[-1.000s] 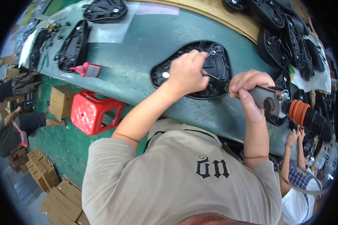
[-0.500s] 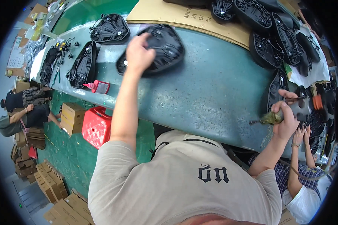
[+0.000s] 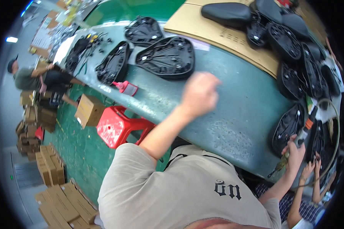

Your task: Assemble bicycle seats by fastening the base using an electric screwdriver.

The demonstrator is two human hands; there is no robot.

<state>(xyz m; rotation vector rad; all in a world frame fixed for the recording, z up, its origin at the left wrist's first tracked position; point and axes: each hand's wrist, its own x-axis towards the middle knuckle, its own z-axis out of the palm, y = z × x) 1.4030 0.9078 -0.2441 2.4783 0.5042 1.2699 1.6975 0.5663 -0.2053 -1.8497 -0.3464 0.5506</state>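
Note:
My left hand [image 3: 201, 93] is over the bench, smeared by motion, so its fingers do not show clearly. Just up and left of it lies a black saddle [image 3: 168, 57], underside up, with ribs and bolts showing; the hand looks apart from it. At the right, my right hand [image 3: 294, 152] is wrapped around an air screwdriver [image 3: 302, 135] with an orange band, its bit pointing down and left. Beside that hand another upturned saddle [image 3: 288, 129] rests on the bench. Two more upturned saddles, one at the back [image 3: 143, 31] and one at the left [image 3: 114, 63], lie further left.
A red-capped bottle [image 3: 128, 89] stands near the bench's front edge. Several saddles are piled at the back right beside flat cardboard [image 3: 221, 34]. A hose [image 3: 338, 129] loops at the right, near a co-worker's hands [image 3: 309, 170]. A red stool [image 3: 116, 126] and carton [image 3: 88, 110] are on the floor.
My left hand has left the large saddle and moved right and nearer to me. The air screwdriver has tilted in my right hand, its bit now lower. My view has shifted too.

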